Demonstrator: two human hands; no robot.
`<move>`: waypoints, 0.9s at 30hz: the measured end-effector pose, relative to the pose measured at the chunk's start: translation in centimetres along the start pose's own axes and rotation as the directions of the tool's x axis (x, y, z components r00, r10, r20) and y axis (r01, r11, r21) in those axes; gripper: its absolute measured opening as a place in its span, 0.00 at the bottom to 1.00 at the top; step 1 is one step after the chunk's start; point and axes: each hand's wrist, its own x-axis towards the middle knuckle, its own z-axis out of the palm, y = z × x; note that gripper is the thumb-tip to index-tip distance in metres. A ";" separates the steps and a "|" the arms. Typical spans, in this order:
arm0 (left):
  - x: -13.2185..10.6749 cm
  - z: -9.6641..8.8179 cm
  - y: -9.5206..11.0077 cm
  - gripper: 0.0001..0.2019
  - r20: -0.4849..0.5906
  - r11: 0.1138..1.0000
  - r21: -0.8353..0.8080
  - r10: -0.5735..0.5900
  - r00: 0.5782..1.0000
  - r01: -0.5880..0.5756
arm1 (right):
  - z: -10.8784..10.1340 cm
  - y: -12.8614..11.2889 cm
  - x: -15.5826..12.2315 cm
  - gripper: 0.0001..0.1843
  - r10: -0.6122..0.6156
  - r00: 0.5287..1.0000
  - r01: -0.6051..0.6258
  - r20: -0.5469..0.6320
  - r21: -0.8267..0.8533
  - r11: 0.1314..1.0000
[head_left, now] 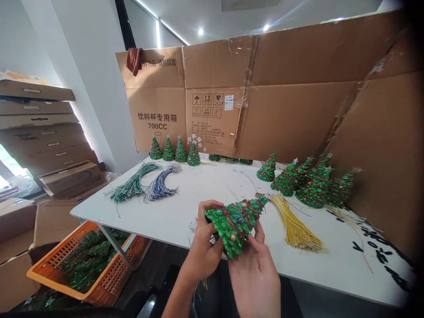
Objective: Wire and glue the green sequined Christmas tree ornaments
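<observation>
A small green Christmas tree (233,225) with red garland and coloured baubles lies on its side in the air, its tip toward the upper right. My left hand (206,247) grips it around the base, fingers partly inside the underside. My right hand (256,265) supports it from below and the right, with the fingers partly hidden behind it. Just right of the tip, a bundle of yellow wires (296,223) rests on the white table (205,185). Farther left lie a bundle of green wires (132,183) and a bundle of blue wires (162,183).
Finished-looking trees (313,183) crowd the table's right side, and several more (174,149) line the back left. Cardboard panels (212,97) stand behind. An orange crate (106,282) full of green trees sits below left, near stacked boxes (36,119).
</observation>
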 end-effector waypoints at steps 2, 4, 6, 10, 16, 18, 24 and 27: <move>0.0 -0.3 0.0 0.10 0.036 1.000 -0.021 -0.017 0.999 0.017 | 0.0 -0.2 0.1 0.38 -0.005 1.000 0.005 0.006 -0.008 1.000; 0.1 -0.6 0.1 0.14 0.069 0.995 -0.084 -0.046 0.997 0.052 | 0.0 -0.4 0.2 0.37 -0.016 1.000 0.017 0.016 -0.019 1.000; 0.1 -0.9 0.2 0.15 0.098 0.982 -0.160 -0.085 0.991 0.100 | -0.1 -0.4 0.3 0.37 -0.031 0.999 0.032 0.028 -0.027 0.999; 0.2 -1.5 0.4 0.18 0.077 0.974 -0.222 -0.029 0.997 0.046 | -0.5 -0.4 0.4 0.37 -0.053 0.997 0.055 0.052 -0.036 0.998; 0.2 -0.5 0.1 0.29 -0.003 0.953 -0.292 -0.088 0.996 0.083 | -0.5 0.0 0.5 0.39 -0.101 0.985 0.121 0.141 -0.144 0.982; 0.0 0.1 -0.1 0.32 -0.037 0.867 -0.468 -0.215 0.976 0.174 | -0.6 0.2 0.9 0.39 -0.197 0.958 0.253 0.207 -0.298 0.921; 0.5 -0.6 0.4 0.28 -0.200 0.471 -0.866 -0.636 0.745 0.169 | -2.8 0.0 3.5 0.36 -0.334 0.891 0.454 0.308 -0.634 0.626; 1.1 -1.9 1.0 0.23 -0.300 0.472 -0.879 -0.653 0.695 0.064 | -4.3 1.0 4.9 0.28 -0.281 0.887 0.447 0.366 -0.835 0.322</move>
